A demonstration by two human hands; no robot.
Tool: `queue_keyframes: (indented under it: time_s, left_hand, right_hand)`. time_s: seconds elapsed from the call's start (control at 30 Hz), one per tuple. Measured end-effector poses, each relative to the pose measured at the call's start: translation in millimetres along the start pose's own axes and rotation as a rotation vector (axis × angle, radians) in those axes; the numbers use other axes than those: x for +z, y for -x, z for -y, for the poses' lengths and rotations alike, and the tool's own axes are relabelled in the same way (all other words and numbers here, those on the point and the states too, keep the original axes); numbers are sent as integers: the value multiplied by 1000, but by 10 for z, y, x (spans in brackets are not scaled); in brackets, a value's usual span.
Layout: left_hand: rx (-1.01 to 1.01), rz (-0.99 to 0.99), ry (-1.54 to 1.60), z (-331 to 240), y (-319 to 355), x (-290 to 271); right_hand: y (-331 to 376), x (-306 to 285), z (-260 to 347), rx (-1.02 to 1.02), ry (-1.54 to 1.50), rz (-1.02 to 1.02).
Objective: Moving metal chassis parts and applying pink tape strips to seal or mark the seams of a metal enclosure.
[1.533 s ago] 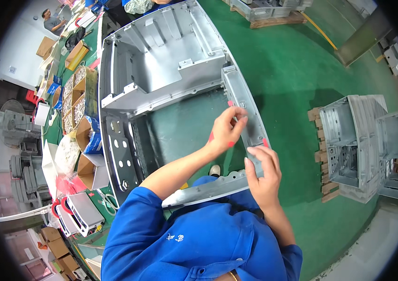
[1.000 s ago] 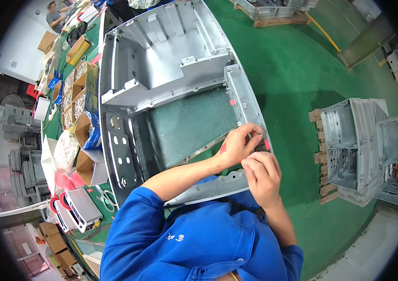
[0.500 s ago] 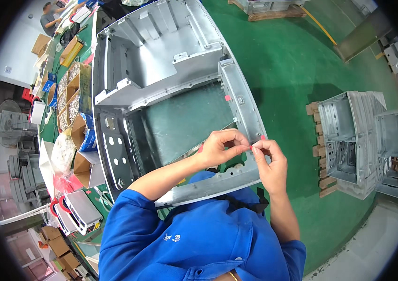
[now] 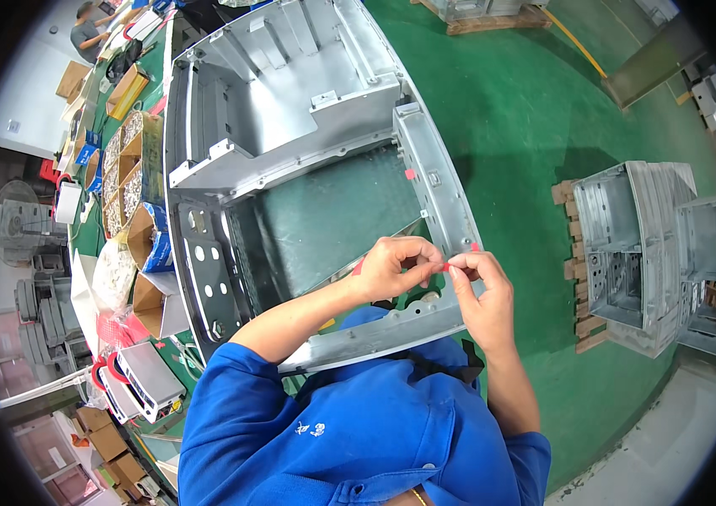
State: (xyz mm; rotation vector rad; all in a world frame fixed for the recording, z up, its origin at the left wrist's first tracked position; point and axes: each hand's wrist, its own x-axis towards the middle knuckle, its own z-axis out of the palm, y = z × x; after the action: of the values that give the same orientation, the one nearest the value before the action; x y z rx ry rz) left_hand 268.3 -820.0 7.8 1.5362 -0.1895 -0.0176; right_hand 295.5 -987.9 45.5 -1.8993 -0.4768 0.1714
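Above the near right corner of a large grey metal cabinet frame [image 4: 450,198], my two hands meet fingertip to fingertip. A small red piece of tape [image 4: 446,267] shows between them. My left hand [image 4: 400,268] is closed in a pinch on one side of it; my right hand [image 4: 488,295] pinches the other side. Another red scrap [image 4: 359,267] shows beside my left hand, partly hidden by it. One red tab [image 4: 410,174] sits on the frame's right side, and a second red tab [image 4: 475,247] is just beyond my right fingers.
To the left runs a green-topped bench with a divided box of small hardware [image 4: 132,169], cardboard boxes [image 4: 155,304] and white units with red rings [image 4: 147,379]. Metal cabinets [image 4: 627,253] rest on a wooden pallet [image 4: 573,261] at right. A person [image 4: 86,35] is far left.
Both hands have shifted slightly left, still together. More of the red tape now shows between the fingertips. The cabinet frame stays nearly where it was.
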Motion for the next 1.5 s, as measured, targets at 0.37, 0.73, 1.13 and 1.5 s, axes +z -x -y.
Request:
queue_keyframes:
  time_s: [0.37, 0.73, 1.13, 1.5]
  left_hand:
    - [-544, -468, 398, 544, -161, -167]
    - [-569, -513, 416, 721, -284, -141]
    - [-551, -491, 410, 759, -319, -146]
    - [-588, -527, 308, 621, -371, -114]
  right_hand:
    - [200, 66, -240, -187, 466, -305]
    - [141, 127, -304, -255, 562, -363]
    - [128, 133, -322, -263, 552, -368]
    - [120, 131, -322, -276, 557, -372]
